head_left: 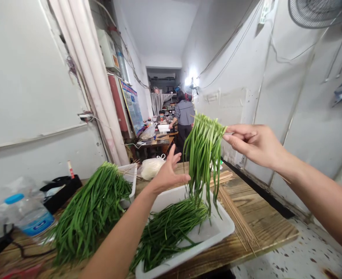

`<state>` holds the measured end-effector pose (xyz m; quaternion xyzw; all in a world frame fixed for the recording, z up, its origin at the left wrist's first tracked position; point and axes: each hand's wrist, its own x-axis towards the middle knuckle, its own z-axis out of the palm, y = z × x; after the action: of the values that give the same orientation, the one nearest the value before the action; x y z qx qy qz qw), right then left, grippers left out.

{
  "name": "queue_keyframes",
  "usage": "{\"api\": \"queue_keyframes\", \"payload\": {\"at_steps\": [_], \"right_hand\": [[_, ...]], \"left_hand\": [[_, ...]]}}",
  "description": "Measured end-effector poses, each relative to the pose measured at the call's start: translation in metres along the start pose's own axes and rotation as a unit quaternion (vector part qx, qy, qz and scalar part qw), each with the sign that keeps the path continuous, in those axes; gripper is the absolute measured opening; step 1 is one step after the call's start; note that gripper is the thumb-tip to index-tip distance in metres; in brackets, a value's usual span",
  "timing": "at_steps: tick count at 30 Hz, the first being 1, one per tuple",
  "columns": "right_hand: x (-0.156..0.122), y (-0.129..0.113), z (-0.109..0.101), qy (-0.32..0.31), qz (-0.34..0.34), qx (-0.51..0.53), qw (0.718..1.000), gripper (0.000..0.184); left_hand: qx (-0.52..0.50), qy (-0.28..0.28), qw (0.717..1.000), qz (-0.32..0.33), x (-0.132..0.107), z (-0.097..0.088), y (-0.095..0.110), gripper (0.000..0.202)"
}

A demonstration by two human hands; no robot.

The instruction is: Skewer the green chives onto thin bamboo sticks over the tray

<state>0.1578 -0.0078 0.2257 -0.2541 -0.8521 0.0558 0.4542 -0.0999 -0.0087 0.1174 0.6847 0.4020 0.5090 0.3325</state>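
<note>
From my remote post I recorded a tray (228,223) on the table (271,219), greens (171,224) in it and a bunch (204,155) above it. Sticks (237,217) lay right, another heap (89,209) left, a bottle (33,219) farther left, a bag (151,169) behind. A person (185,114) stood beyond the table.

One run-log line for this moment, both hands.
right hand: pinching hanging greens by top edge | left hand: open beside them, contact unclear | white tray: loose greens inside | thin sticks: beside tray
</note>
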Motion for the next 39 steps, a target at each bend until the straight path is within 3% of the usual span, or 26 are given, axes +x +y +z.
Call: {"api": "queue_keyframes", "payload": {"at_steps": [2, 4, 6, 8, 10, 14, 17, 19, 21, 23, 27, 30, 32, 34, 35, 39], "right_hand": [[0.001, -0.005, 0.004, -0.014, -0.005, 0.018, 1.000, 0.018], [-0.001, -0.005, 0.008, -0.018, 0.002, 0.024, 1.000, 0.020], [-0.004, 0.002, 0.012, -0.031, 0.021, 0.015, 0.999, 0.022], [-0.008, 0.017, 0.016, -0.054, 0.048, -0.004, 0.997, 0.025], [-0.013, 0.036, 0.021, -0.067, 0.073, -0.012, 0.995, 0.029], [-0.024, 0.078, 0.043, -0.128, 0.169, 0.016, 0.977, 0.038], [-0.025, 0.100, 0.071, -0.204, 0.286, 0.091, 0.932, 0.046], [-0.018, 0.105, 0.095, -0.258, 0.293, 0.163, 0.906, 0.049], [-0.006, 0.102, 0.123, -0.309, 0.238, 0.165, 0.906, 0.046], [0.013, 0.092, 0.157, -0.331, 0.158, 0.095, 0.925, 0.044], [0.066, 0.059, 0.235, -0.293, 0.047, 0.026, 0.955, 0.027], [0.116, 0.030, 0.299, -0.261, 0.018, -0.003, 0.965, 0.021], [0.145, 0.012, 0.342, -0.251, 0.019, -0.017, 0.968, 0.021], [0.165, -0.003, 0.384, -0.248, 0.030, -0.025, 0.968, 0.025], [0.170, -0.009, 0.403, -0.250, 0.036, -0.027, 0.967, 0.025], [0.161, -0.021, 0.466, -0.276, 0.071, -0.029, 0.958, 0.025]], "left_hand": [[-0.107, -0.044, 0.993, 0.004, 0.001, 0.011, -0.006, 0.117], [-0.201, -0.127, 0.970, -0.046, -0.006, 0.027, -0.015, 0.097], [-0.281, -0.210, 0.932, -0.096, -0.019, 0.045, -0.025, 0.078], [-0.351, -0.326, 0.866, -0.145, -0.034, 0.061, -0.034, 0.063], [-0.392, -0.316, 0.841, -0.196, -0.047, 0.072, -0.041, 0.052], [-0.376, -0.175, 0.863, -0.289, -0.062, 0.063, -0.044, 0.043], [-0.319, -0.087, 0.890, -0.314, -0.069, 0.034, -0.032, 0.029], [-0.275, -0.042, 0.914, -0.294, -0.077, 0.008, -0.021, 0.024], [-0.226, 0.001, 0.933, -0.281, -0.089, -0.019, -0.010, 0.023], [-0.180, 0.039, 0.942, -0.281, -0.104, -0.046, -0.005, 0.027], [-0.089, 0.123, 0.948, -0.281, -0.133, -0.104, -0.013, 0.028], [0.047, 0.232, 0.934, -0.267, -0.142, -0.156, -0.025, 0.029], [0.206, 0.302, 0.900, -0.235, -0.141, -0.191, -0.033, 0.038], [0.392, 0.350, 0.824, -0.213, -0.139, -0.220, -0.046, 0.050], [0.470, 0.349, 0.784, -0.206, -0.139, -0.232, -0.054, 0.051], [0.634, 0.217, 0.680, -0.297, -0.147, -0.252, -0.097, 0.040]]}}
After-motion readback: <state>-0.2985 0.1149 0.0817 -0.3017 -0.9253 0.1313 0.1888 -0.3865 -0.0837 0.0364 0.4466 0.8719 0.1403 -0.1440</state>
